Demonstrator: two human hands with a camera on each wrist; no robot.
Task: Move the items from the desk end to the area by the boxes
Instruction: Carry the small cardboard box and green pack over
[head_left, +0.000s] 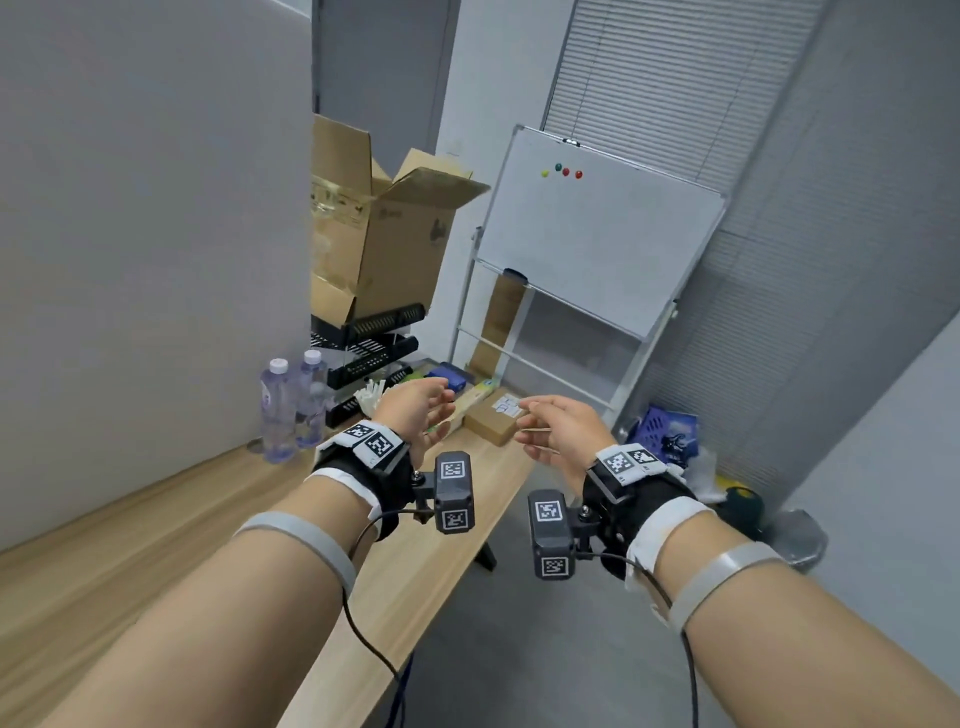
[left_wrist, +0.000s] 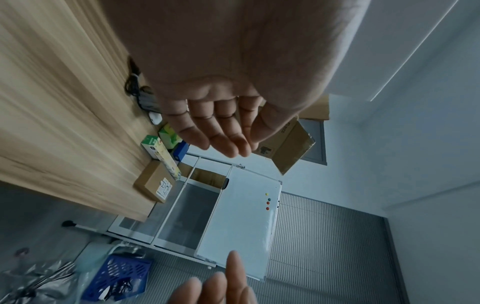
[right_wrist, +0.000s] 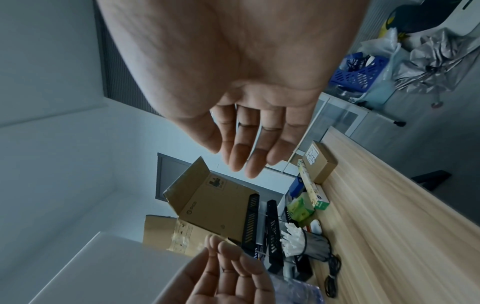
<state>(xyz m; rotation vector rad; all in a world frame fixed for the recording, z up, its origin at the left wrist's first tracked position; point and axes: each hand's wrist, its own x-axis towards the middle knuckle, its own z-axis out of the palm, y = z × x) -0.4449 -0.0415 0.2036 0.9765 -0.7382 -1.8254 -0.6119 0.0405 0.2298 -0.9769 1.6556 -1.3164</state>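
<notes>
Left hand and right hand are hovering palm-to-palm above the desk, fingers relaxed, grasping nothing; likely lining up a 2-handed reach; small brown box and long carton are sitting at the desk end, beside the open cardboard boxes.

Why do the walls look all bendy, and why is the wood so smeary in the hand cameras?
Head view: the wide lens bows the whiteboard and blinds, yet both hands stay fairly sharp. Left wrist view: the desk grain streaks with blur, and the left hand looks huge and dim. Right wrist view: the same dim, bluish light, and the right hand looms close.
</notes>
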